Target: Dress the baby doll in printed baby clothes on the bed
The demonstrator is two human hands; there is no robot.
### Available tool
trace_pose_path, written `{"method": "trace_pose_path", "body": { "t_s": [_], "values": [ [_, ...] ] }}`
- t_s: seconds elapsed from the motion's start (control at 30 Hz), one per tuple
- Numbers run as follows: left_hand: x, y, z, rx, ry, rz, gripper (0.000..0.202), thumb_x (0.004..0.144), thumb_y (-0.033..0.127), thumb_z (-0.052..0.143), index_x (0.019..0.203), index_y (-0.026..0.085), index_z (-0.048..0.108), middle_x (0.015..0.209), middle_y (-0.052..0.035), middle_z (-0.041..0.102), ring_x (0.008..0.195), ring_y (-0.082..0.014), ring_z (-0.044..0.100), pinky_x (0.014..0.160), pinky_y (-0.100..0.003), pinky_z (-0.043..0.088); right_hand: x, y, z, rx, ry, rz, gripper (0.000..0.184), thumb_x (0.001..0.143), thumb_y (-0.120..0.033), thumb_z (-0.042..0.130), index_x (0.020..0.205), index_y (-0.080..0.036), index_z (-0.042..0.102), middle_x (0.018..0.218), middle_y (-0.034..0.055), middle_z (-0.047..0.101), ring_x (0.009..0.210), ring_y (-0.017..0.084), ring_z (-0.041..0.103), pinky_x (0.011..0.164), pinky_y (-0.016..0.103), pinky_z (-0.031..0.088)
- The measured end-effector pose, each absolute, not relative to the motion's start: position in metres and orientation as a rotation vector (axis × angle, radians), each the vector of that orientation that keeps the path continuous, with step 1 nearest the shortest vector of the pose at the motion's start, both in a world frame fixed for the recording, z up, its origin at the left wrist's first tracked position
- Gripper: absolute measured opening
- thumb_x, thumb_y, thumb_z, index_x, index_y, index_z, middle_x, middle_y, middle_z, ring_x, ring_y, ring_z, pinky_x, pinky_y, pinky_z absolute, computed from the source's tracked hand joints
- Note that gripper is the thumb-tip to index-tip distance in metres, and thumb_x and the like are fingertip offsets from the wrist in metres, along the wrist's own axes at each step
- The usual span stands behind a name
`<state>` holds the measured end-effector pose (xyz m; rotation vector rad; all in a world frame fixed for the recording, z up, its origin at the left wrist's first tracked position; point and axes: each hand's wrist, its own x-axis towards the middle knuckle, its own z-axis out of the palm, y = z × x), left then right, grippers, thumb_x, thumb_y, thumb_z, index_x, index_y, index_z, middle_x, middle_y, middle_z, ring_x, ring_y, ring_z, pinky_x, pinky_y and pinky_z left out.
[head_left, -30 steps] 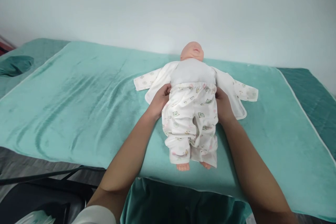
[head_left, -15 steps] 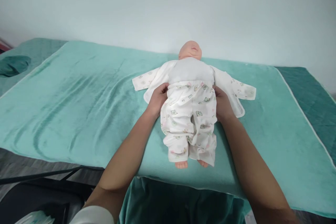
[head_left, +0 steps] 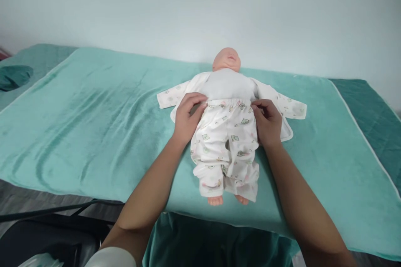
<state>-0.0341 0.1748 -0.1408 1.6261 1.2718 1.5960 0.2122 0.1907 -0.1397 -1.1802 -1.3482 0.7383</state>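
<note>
A baby doll (head_left: 227,60) lies on its back, head toward the wall and toes toward me. Printed white pants (head_left: 225,133) cover its legs up to the waist, with the toes showing below the cuffs. Under its back a white printed jacket (head_left: 285,104) is spread, sleeves out to both sides. My left hand (head_left: 188,117) is closed on the left edge of the waistband between thumb and fingers. At the waistband's right edge, my right hand (head_left: 267,121) pinches the cloth with bent fingers. The doll's chest is a plain pale grey-white.
A light green cloth (head_left: 103,121) with wrinkles on its left side covers the table. Darker green padding (head_left: 372,112) shows at the right end. A black chair (head_left: 46,238) stands at the lower left, and a pale wall (head_left: 200,12) rises behind the table.
Both hands have come up from beside the hips onto the waistband's edges, so more of their fingers and thumbs shows. The waistband sits slightly lower, and the pant cuffs have shifted a little toward me.
</note>
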Motion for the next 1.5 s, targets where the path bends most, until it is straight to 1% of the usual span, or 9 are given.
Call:
{"method": "trace_pose_path", "body": {
  "t_s": [0.2, 0.33, 0.57, 0.77, 0.93, 1.07, 1.17, 1.3, 1.5],
  "values": [
    [-0.04, 0.177, -0.134, 1.768, 1.187, 1.39, 0.019, 0.09, 0.038, 0.071, 0.103, 0.025, 0.076, 0.119, -0.0077, 0.065, 0.113, -0.0213, 0.06, 0.101, -0.034, 0.047, 0.22, 0.196, -0.136, -1.13, -1.513, 0.927, 0.03, 0.082, -0.043, 0.077, 0.105, -0.029, 0.065, 0.108, 0.0006, 0.064, 0.095, 0.019, 0.06, 0.089, 0.033, 0.051],
    [-0.041, 0.181, -0.131, 1.745, 1.17, 1.281, 0.016, 0.086, 0.037, 0.075, 0.092, 0.023, 0.071, 0.116, -0.0076, 0.063, 0.109, -0.021, 0.059, 0.096, -0.032, 0.046, 0.225, 0.203, -0.135, -1.157, -1.595, 1.028, 0.036, 0.078, -0.049, 0.081, 0.097, -0.028, 0.059, 0.101, -0.0008, 0.059, 0.084, 0.016, 0.055, 0.079, 0.03, 0.051],
    [-0.037, 0.187, -0.132, 1.798, 1.169, 1.277, 0.019, 0.091, 0.032, 0.068, 0.082, 0.021, 0.056, 0.103, -0.006, 0.063, 0.094, -0.0185, 0.057, 0.084, -0.03, 0.044, 0.225, 0.207, -0.127, -0.994, -1.922, 0.536, 0.031, 0.084, -0.05, 0.075, 0.082, -0.024, 0.059, 0.123, 0.0092, 0.056, 0.121, 0.028, 0.053, 0.107, 0.045, 0.044],
    [-0.031, 0.211, -0.137, 1.679, 1.339, 1.406, 0.016, 0.094, 0.028, 0.064, 0.087, 0.023, 0.05, 0.083, 0.001, 0.059, 0.076, -0.0159, 0.05, 0.074, -0.029, 0.036, 0.215, 0.219, -0.125, -1.064, -1.89, 0.589, 0.031, 0.094, -0.051, 0.062, 0.078, -0.025, 0.055, 0.096, 0.0036, 0.067, 0.09, 0.022, 0.06, 0.085, 0.037, 0.049],
    [-0.032, 0.231, -0.139, 1.605, 1.334, 1.371, 0.018, 0.094, 0.028, 0.063, 0.085, 0.023, 0.049, 0.073, 0.003, 0.049, 0.071, -0.0151, 0.045, 0.07, -0.029, 0.034, 0.211, 0.258, -0.128, -1.237, -1.796, 0.617, 0.041, 0.087, -0.058, 0.07, 0.073, -0.024, 0.05, 0.064, -0.0038, 0.043, 0.063, 0.015, 0.04, 0.068, 0.032, 0.039],
    [-0.031, 0.233, -0.145, 1.685, 1.398, 1.52, 0.017, 0.096, 0.032, 0.061, 0.087, 0.024, 0.049, 0.08, 0.001, 0.054, 0.077, -0.0162, 0.05, 0.073, -0.029, 0.039, 0.213, 0.269, -0.128, -1.184, -1.745, 0.882, 0.048, 0.081, -0.066, 0.074, 0.075, -0.025, 0.051, 0.063, -0.0046, 0.04, 0.06, 0.013, 0.035, 0.06, 0.029, 0.034],
    [-0.03, 0.232, -0.148, 1.859, 1.397, 1.57, 0.019, 0.098, 0.034, 0.058, 0.086, 0.023, 0.048, 0.096, -0.0033, 0.061, 0.093, -0.0185, 0.056, 0.083, -0.032, 0.044, 0.212, 0.263, -0.127, -1.108, -1.747, 0.871, 0.045, 0.081, -0.066, 0.073, 0.081, -0.025, 0.056, 0.073, -0.0015, 0.05, 0.067, 0.016, 0.044, 0.062, 0.03, 0.037],
    [-0.032, 0.236, -0.148, 1.842, 1.469, 1.465, 0.02, 0.101, 0.037, 0.054, 0.088, 0.024, 0.045, 0.088, -0.0006, 0.059, 0.078, -0.0158, 0.054, 0.075, -0.03, 0.042, 0.208, 0.259, -0.125, -0.972, -1.896, 0.593, 0.042, 0.09, -0.066, 0.062, 0.081, -0.025, 0.057, 0.088, 0.003, 0.059, 0.083, 0.02, 0.053, 0.076, 0.035, 0.042],
    [-0.035, 0.269, -0.147, 1.734, 1.469, 1.472, 0.03, 0.098, 0.046, 0.059, 0.088, 0.024, 0.042, 0.08, 0.0011, 0.051, 0.072, -0.0147, 0.049, 0.07, -0.029, 0.039, 0.201, 0.278, -0.125, -1.197, -1.893, 0.463, 0.037, 0.093, -0.06, 0.059, 0.082, -0.025, 0.053, 0.063, -0.0037, 0.047, 0.063, 0.016, 0.042, 0.064, 0.031, 0.035]
  ]
}}
